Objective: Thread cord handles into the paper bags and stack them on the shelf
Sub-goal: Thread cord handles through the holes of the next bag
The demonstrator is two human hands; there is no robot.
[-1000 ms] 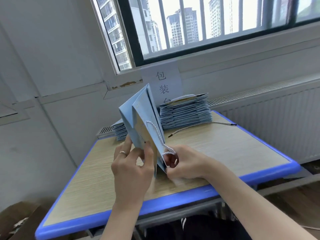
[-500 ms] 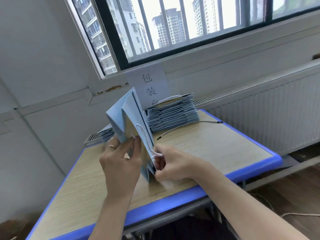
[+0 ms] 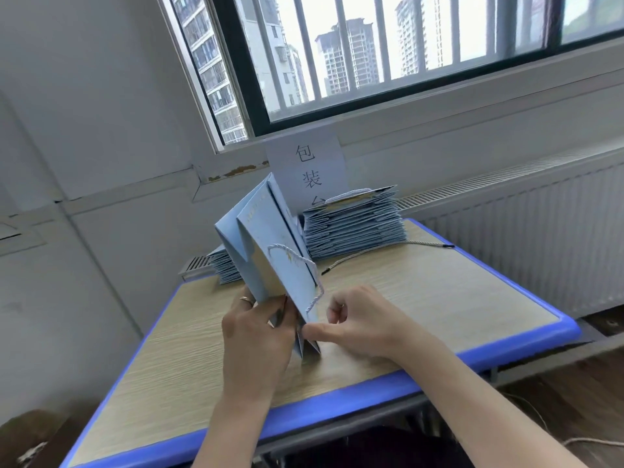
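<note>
A light blue paper bag [image 3: 270,251] stands tilted on the wooden table [image 3: 439,305], its open mouth down towards me. My left hand [image 3: 256,332] grips the bag's left side near the mouth. My right hand [image 3: 361,322] pinches the bag's near edge with thumb and fingers. A white cord handle [image 3: 304,268] loops across the bag's right face. A loose cord [image 3: 381,251] with a black tip lies on the table beyond. A tall stack of flat blue bags [image 3: 354,228] sits at the back, and a lower stack [image 3: 226,268] is half hidden behind the held bag.
The table has a blue rim [image 3: 526,346]. A paper sign [image 3: 310,170] with characters hangs on the wall under the barred window. A white radiator [image 3: 540,238] runs along the right wall. A brown cardboard box [image 3: 30,437] sits on the floor at lower left.
My right hand let go of the cord loop and slid down to pinch the bag's near edge. The cord loop now hangs freely on the bag's face. The camera view shifted.
</note>
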